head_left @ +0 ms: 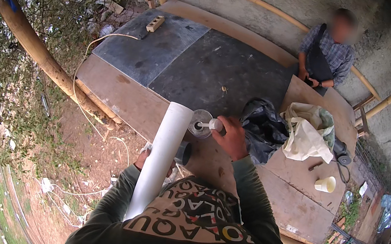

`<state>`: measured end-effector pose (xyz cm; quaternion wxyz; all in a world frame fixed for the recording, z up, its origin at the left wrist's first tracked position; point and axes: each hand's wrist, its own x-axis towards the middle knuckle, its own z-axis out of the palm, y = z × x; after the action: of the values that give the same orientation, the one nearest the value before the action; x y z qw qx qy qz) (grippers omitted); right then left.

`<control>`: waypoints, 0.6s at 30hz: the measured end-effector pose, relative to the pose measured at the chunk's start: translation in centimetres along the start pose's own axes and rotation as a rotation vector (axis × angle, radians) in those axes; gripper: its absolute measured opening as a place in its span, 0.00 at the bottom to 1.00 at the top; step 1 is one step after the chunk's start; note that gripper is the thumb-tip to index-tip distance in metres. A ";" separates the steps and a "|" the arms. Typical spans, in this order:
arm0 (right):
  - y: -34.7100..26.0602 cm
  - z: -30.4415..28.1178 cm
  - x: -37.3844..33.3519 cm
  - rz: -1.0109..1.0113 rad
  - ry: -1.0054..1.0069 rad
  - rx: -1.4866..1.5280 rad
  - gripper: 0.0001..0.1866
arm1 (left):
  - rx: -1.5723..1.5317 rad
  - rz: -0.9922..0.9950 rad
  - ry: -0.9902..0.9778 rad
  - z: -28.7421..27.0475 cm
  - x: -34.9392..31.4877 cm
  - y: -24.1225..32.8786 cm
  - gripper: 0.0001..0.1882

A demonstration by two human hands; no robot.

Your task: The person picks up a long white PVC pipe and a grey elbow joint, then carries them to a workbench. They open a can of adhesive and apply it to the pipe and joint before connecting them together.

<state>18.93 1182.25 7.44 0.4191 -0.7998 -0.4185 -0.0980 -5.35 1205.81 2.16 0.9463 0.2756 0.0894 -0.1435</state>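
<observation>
A long white pipe (163, 153) lies along my left forearm, slanting up toward the table. My left hand (142, 158) is closed round its lower half, with part of the fingers hidden behind it. My right hand (232, 139) pinches a small white applicator with a round cap-like end (215, 124). The applicator's stem reaches over a clear round container (198, 132) on the table, just beyond the pipe's top end. Whether its dark tip touches what is inside I cannot tell. Close to the pipe's right side is a dark grey cylinder (183, 153), partly hidden.
Dark sheets (225, 70) cover the table's far part, with a power strip (155, 23) and its cable. Right of my hand lie a black plastic bag (263, 129), a pale sack (303, 136), an angle grinder (342, 152) and a cup (325, 184). A person (325, 56) sits across the table.
</observation>
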 end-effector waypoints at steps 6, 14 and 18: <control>-1.0 -1.8 0.3 -0.003 0.032 0.065 0.24 | 0.097 -0.005 -0.077 -1.4 1.2 0.2 0.52; -6.3 -3.8 3.1 -0.011 0.077 0.158 0.25 | 0.001 -0.084 -0.113 -4.5 1.9 -1.4 0.54; -6.3 -1.7 3.7 -0.030 0.014 0.214 0.23 | 0.059 -0.043 -0.079 -4.6 1.6 -1.2 0.54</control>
<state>16.85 1184.98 14.09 0.5035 -0.7433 -0.4358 -0.0647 -4.65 1206.99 -2.70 0.9373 0.2954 0.0538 -0.1770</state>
